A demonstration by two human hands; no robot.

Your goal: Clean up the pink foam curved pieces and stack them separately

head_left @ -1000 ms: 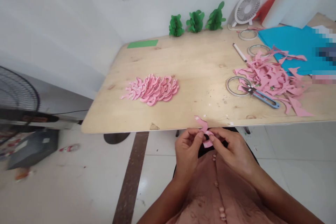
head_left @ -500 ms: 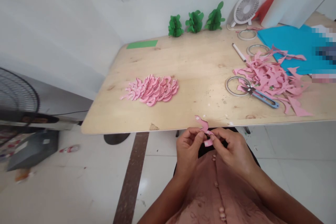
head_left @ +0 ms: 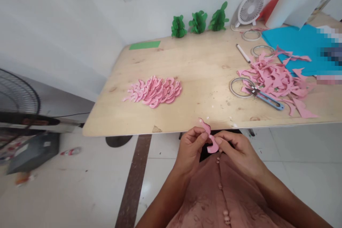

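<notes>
The left hand (head_left: 191, 146) pinches the middle of an S-shaped pink paper strip (head_left: 213, 146) between thumb and fingers, and the right hand (head_left: 235, 148) has thumb and forefinger closed at its right edge. The strip is held just off the near edge of the worktop (head_left: 203, 60), its upper tip overlapping that edge in view. Half a second ago the right thumb lay across the lower curve; now it sits at the side, and more of that curve shows. The long axis runs from far left to near right, the lower end hooking left. On the floor off the near left corner lies a bottle (head_left: 71, 151), its contents too small to tell. Farther in, a pile of pink cut curls (head_left: 157, 92) lies toward the left edge. To the right, scissors (head_left: 268, 99) lie across a tape roll (head_left: 231, 89) beside pink scraps (head_left: 275, 74). Three green paper figures (head_left: 198, 22) stand along the far edge.
</notes>
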